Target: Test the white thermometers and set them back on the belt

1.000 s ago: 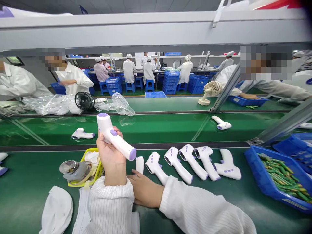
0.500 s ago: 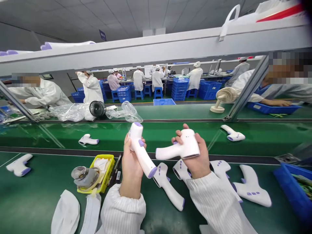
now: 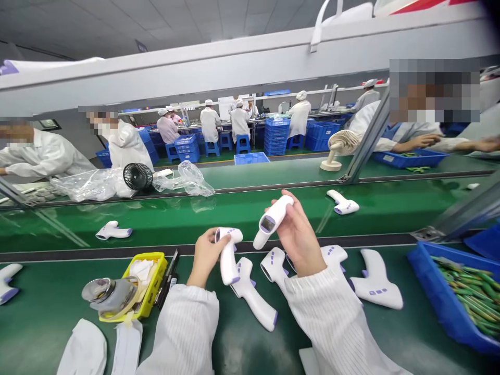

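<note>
My left hand (image 3: 208, 255) grips a white infrared thermometer (image 3: 227, 260) with purple buttons, low over the green bench. My right hand (image 3: 300, 232) holds up a second infrared thermometer (image 3: 274, 220), its small grey screen facing me. Below the hands, another thermometer (image 3: 253, 297) lies on the bench, close to the one in my left hand. By my right wrist rests one more thermometer (image 3: 274, 264), partly hidden by my sleeve. Farther right lie a thermometer (image 3: 334, 255), also partly covered, and a thermometer (image 3: 377, 281) on its side.
A yellow basket (image 3: 156, 284) with a glass jar (image 3: 111, 294) and pens (image 3: 167, 278) stand left. At right is a blue bin (image 3: 433, 291) of green parts. Thermometers (image 3: 113, 230) (image 3: 342, 202) lie on the belt (image 3: 187, 219). Co-workers sit beyond a small fan (image 3: 137, 177).
My left hand has lowered its thermometer toward the bench and turned it. My right hand has raised and turned its thermometer, so the screen now shows. The view has shifted right.
</note>
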The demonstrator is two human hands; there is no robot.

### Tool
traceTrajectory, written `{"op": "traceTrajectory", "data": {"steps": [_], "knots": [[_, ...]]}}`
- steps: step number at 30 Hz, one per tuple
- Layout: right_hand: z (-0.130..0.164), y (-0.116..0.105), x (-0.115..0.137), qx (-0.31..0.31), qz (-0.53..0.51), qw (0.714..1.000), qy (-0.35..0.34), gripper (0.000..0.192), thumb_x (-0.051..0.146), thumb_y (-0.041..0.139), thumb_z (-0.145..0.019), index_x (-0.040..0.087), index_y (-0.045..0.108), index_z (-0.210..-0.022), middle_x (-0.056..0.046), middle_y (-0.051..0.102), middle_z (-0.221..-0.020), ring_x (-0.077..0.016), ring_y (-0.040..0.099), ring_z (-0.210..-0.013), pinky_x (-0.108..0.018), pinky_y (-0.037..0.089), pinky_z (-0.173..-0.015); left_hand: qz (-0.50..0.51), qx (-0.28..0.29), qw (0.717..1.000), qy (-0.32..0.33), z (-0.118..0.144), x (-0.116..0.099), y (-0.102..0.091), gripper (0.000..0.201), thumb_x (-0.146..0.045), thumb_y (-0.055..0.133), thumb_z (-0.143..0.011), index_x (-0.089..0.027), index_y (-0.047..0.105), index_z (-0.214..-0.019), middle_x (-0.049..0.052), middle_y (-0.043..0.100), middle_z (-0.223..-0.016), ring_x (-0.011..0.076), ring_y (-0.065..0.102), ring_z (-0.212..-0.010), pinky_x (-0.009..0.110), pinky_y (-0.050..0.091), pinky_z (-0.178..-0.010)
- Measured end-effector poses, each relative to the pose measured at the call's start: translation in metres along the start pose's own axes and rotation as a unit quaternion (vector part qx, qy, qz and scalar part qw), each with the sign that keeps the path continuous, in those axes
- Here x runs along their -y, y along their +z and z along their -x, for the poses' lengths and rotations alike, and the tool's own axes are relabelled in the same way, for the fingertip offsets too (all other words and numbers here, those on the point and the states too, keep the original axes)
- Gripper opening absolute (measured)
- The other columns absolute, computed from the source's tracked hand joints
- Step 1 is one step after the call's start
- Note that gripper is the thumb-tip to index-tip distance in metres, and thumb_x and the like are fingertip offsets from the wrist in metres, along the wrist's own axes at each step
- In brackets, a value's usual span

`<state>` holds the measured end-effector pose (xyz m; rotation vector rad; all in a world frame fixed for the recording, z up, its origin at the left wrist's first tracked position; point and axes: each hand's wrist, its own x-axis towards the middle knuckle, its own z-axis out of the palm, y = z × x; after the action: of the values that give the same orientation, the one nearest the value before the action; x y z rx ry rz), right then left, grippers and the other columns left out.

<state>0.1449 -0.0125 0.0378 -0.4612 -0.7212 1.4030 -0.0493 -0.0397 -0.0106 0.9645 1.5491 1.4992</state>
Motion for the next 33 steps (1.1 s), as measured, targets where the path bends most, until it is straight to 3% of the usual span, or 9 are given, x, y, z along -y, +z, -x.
{"op": "traceTrajectory", "data": {"steps": [4,8,11,14,16,20,24,29,33], "knots": [[-0.001,-0.003,-0.005,-0.033,0.034,0.999,-0.006,0.040,0.034,0.080,-0.072,0.027,0.063,-0.107,0.003,0.060,-0.085,-0.0120,0.056,-0.075,-0.024,0.047,-0.069,0.068,-0.037,0.996,-0.052,-0.024,0.031,0.000,0.028,-0.016,0.071,-0.081,-0.010,0.063,-0.107,0.006,0.068,-0.083,0.0151,0.066,-0.066,0.026,0.054,-0.060],[0.003,0.002,-0.007,-0.034,0.043,0.999,-0.002,0.041,0.036,0.083,-0.069,0.025,0.063,-0.103,0.004,0.059,-0.081,-0.0104,0.054,-0.070,-0.022,0.046,-0.065,0.116,-0.039,0.992,-0.034,-0.016,0.022,0.007,0.037,-0.018,0.068,-0.085,-0.017,0.059,-0.121,0.009,0.067,-0.106,0.0143,0.067,-0.092,0.022,0.051,-0.078],[0.009,0.008,-0.010,-0.007,0.038,0.999,0.010,0.042,0.039,0.084,-0.068,0.024,0.062,-0.100,0.005,0.059,-0.078,-0.0092,0.053,-0.067,-0.020,0.045,-0.061,0.141,0.071,0.987,0.003,0.013,-0.007,0.015,0.037,-0.029,0.069,-0.085,-0.017,0.065,-0.119,0.011,0.068,-0.106,0.0183,0.068,-0.093,0.025,0.052,-0.082],[0.016,0.015,-0.013,0.037,0.021,0.998,0.038,0.047,0.047,0.083,-0.067,0.024,0.059,-0.100,0.005,0.058,-0.074,-0.0094,0.052,-0.062,-0.020,0.044,-0.056,0.174,0.232,0.955,0.056,0.049,-0.033,0.020,0.056,-0.043,0.065,-0.086,-0.021,0.054,-0.136,0.014,0.067,-0.112,0.0195,0.067,-0.073,0.027,0.055,-0.063],[0.020,0.019,-0.015,0.053,0.013,0.997,0.056,0.049,0.053,0.081,-0.067,0.024,0.058,-0.099,0.005,0.057,-0.073,-0.0095,0.051,-0.059,-0.020,0.044,-0.053,0.179,0.270,0.942,0.089,0.067,-0.043,0.021,0.065,-0.041,0.067,-0.084,-0.023,0.047,-0.143,0.015,0.066,-0.111,0.0176,0.063,-0.062,0.027,0.053,-0.055],[0.025,0.022,-0.020,0.099,0.013,0.991,0.084,0.045,0.053,0.078,-0.071,0.026,0.058,-0.101,0.004,0.056,-0.073,-0.0100,0.051,-0.056,-0.021,0.045,-0.052,0.127,0.213,0.962,0.118,0.081,-0.052,0.022,0.066,-0.017,0.076,-0.076,-0.026,0.053,-0.137,0.011,0.066,-0.112,0.0153,0.061,-0.062,0.023,0.051,-0.056],[0.027,0.022,-0.029,0.133,0.001,0.987,0.091,0.040,0.055,0.071,-0.078,0.029,0.055,-0.104,0.002,0.060,-0.083,-0.0144,0.058,-0.064,-0.027,0.051,-0.062,0.116,0.166,0.971,0.124,0.081,-0.058,0.024,0.061,-0.012,0.077,-0.073,-0.026,0.061,-0.130,0.009,0.062,-0.127,0.0253,0.065,-0.101,0.023,0.053,-0.072],[0.028,0.023,-0.032,0.124,0.030,0.988,0.090,0.038,0.058,0.061,-0.084,0.031,0.055,-0.109,0.002,0.059,-0.083,-0.0146,0.057,-0.064,-0.027,0.050,-0.061,0.110,0.157,0.973,0.129,0.084,-0.060,0.027,0.066,-0.011,0.078,-0.073,-0.030,0.059,-0.133,0.004,0.060,-0.134,0.0245,0.056,-0.122,0.023,0.045,-0.097],[0.028,0.027,-0.030,0.090,0.025,0.993,0.076,0.037,0.053,0.066,-0.082,0.029,0.057,-0.109,0.002,0.059,-0.085,-0.0145,0.058,-0.072,-0.026,0.050,-0.068,0.086,0.087,0.978,0.167,0.087,-0.057,0.030,0.061,-0.013,0.078,-0.074,-0.031,0.062,-0.130,0.002,0.057,-0.138,0.0229,0.049,-0.130,0.023,0.038,-0.104]]}}
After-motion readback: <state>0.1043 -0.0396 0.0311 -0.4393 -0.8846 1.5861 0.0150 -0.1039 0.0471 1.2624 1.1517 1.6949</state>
